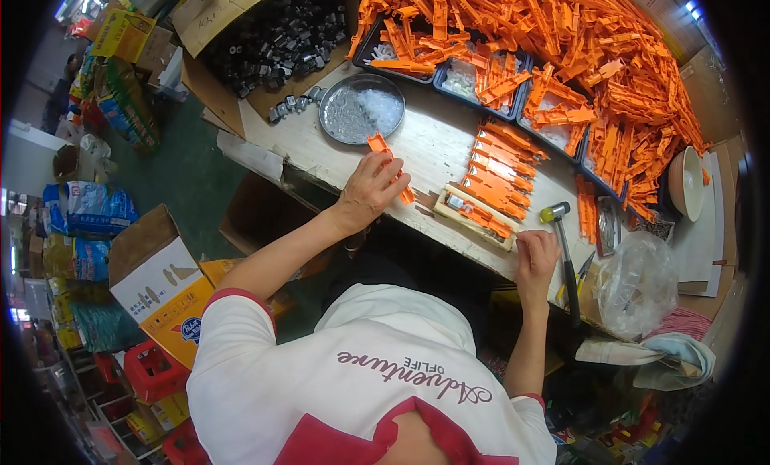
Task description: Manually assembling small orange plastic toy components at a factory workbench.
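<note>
The left hand (371, 184) has its fingers closed over an orange strip (378, 143), grasping it about the middle above the near edge of the worktable (425, 152); the strip's long axis runs from 11 o'clock to 5 o'clock, both ends showing past the fingers. At 12 o'clock from that hand sits a round metal dish (338, 119). Toward 4 o'clock lies a cream block (469, 225), stretched from 10 o'clock to 4 o'clock, with an orange piece (488, 220) set lengthwise in it on the same line. The right hand (536, 255) is at the block's 4 o'clock end, fingers bent; whether they grasp anything I cannot tell. A row of orange pieces (497, 180) lies at 11 o'clock from this hand, and a hammer (566, 252) stretches from 1 o'clock to 5 o'clock beside it.
</note>
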{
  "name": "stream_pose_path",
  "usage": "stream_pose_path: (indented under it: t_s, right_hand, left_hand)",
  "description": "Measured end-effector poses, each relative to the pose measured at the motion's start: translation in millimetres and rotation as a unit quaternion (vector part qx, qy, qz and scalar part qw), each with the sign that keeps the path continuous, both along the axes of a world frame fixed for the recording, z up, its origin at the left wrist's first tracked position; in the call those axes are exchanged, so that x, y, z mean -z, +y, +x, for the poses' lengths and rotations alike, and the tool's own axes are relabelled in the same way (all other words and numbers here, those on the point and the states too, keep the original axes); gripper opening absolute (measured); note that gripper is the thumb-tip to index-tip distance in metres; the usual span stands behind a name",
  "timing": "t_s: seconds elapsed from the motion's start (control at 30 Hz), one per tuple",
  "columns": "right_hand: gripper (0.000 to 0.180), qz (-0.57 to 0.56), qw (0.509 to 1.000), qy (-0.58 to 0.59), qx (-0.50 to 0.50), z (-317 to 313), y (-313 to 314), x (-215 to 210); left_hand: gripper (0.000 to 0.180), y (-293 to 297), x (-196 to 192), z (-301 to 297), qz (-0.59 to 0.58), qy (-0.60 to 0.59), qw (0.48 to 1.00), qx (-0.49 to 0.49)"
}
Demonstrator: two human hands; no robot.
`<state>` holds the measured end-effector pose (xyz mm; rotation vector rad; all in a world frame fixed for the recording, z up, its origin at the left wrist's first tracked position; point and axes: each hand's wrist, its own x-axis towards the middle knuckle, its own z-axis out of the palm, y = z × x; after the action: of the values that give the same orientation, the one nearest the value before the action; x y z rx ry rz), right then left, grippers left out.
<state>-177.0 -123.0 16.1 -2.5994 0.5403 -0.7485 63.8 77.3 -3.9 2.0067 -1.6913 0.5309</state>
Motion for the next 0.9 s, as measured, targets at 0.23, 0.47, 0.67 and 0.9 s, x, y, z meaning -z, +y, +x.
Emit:
stream_pose_path:
  t_s: [0.23,0.47,0.67,0.9]
  right_hand:
    - [0.008,-0.012,1.000,-0.021,0.016,-7.1,-7.9,-6.7]
    - [0.009,-0.020,0.998,-0.019,0.062,-30.2,-19.8,-12.4]
    - [0.009,-0.038,0.992,-0.001,0.122,-76.0,-48.3,-15.2]
    - [0.012,-0.142,0.924,0.184,0.303,-161.0,-101.2,-2.1]
  left_hand:
    - [0.037,17.7,-32.9,3.2,-0.039,0.024,0.999,0.007]
    - [0.024,17.1,-63.0,35.2,-0.348,0.647,0.677,0.046]
    - [0.023,7.7,-53.4,35.0,-0.362,0.767,0.522,0.094]
    - [0.021,-7.6,-52.6,23.7,-0.334,0.792,0.507,0.069]
